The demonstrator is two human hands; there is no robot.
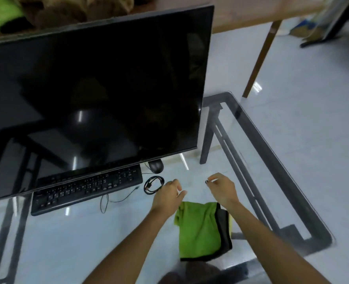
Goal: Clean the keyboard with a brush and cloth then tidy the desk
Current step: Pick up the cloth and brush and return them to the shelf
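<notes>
Glass desk (276,160) carries a keyboard (85,187) and green cloth (200,228) (dark-edged); left hand (167,195) loosely open, right hand (222,187) pinching something small and dark.

Landmark: a glass-topped desk (257,128) on a dark metal frame was seen in the foreground.
Floor: pale glossy tiles (304,111) were seen beyond and through the desk top.
Light: bright streaks were reflected on the tiles beneath the desk.
Furniture: a wooden table (239,15) was set behind the desk, one slanted brown leg (259,58) being planted just past the desk's far right corner.
Clutter: blurred boxes (304,31) were glimpsed far right of the desk.
</notes>
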